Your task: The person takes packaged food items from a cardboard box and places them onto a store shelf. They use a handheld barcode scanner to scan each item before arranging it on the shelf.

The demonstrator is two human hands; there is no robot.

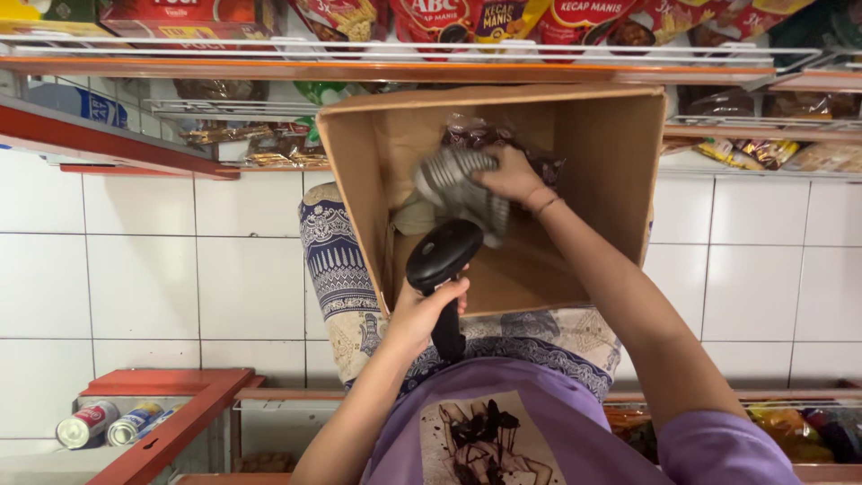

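Inside the cardboard box [593,171] resting on the lap, the right hand [514,175] closes its fingers around a blurred silvery packet [458,189], lifted toward the scanner. Left hand [422,310] wraps shut on the black handheld scanner [442,256], head aimed at the packet. Stocked shelves [386,67] surround.

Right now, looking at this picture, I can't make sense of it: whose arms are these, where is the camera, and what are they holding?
There is no machine here. A person wears a camera on the head, looking down at their own arms and lap. The left hand grips a black handheld scanner. The right hand reaches into an open cardboard box resting on the lap and holds a blurred silvery packet. Around them are a white tiled floor and shop shelves stocked with packets; some cans lie on a low shelf.
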